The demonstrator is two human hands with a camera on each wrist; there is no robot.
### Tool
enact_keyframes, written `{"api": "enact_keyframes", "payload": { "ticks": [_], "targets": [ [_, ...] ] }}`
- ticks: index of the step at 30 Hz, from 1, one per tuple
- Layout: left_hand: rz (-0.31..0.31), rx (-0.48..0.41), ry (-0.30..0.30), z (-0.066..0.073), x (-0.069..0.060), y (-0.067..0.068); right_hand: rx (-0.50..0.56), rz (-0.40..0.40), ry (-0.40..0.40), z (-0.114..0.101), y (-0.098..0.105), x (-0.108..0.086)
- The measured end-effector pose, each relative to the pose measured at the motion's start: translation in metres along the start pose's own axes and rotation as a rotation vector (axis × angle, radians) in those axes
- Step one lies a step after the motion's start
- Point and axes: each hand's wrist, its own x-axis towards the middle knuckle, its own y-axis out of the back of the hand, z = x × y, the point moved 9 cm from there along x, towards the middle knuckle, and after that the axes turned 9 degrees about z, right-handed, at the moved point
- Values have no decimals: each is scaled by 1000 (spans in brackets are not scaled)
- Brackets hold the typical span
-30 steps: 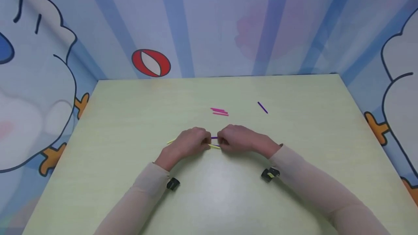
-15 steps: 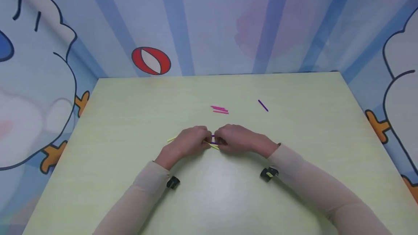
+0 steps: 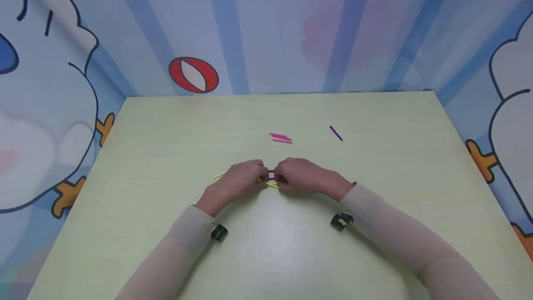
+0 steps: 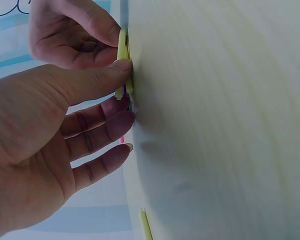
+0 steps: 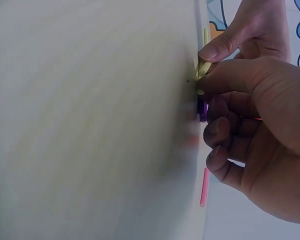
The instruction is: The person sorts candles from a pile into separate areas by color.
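At mid-table my left hand (image 3: 239, 182) and right hand (image 3: 304, 175) face each other, a narrow gap apart. Two purple sticks (image 3: 271, 171) lie across that gap, one behind the other. On the near side are thin yellow sticks (image 4: 122, 47). In the left wrist view, my left thumb and fingers pinch the yellow sticks, the other fingers extended below. My right thumb and index finger pinch the yellow pieces (image 5: 204, 69), with purple stick ends (image 5: 203, 109) beside the remaining fingers. Fingers hide much of the sticks.
Several pink sticks (image 3: 281, 138) lie together behind the hands. A single purple stick (image 3: 336, 133) lies farther right. Another yellow stick (image 3: 219, 176) pokes out left of my left hand. Printed cartoon walls border the pale table (image 3: 266, 253).
My right hand has shifted slightly left, narrowing the gap. The yellow sticks between the hands changed angle a little, and the nearer purple stick shows more clearly. The loose sticks stayed put.
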Motion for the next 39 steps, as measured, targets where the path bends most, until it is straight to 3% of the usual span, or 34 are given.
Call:
{"api": "enact_keyframes", "payload": {
  "ticks": [6, 14, 24, 39],
  "targets": [
    [-11, 23, 13, -4, -2, 3, 22, -16, -48, 5, 0, 0],
    [23, 68, 10, -12, -11, 7, -3, -22, -50, 7, -1, 0],
    [83, 60, 88, -40, -31, 25, 0, -13, -63, 7, 0, -4],
    [105, 37, 207, -82, -52, 49, 49, -24, -73, 5, 0, -5]
  ]
}}
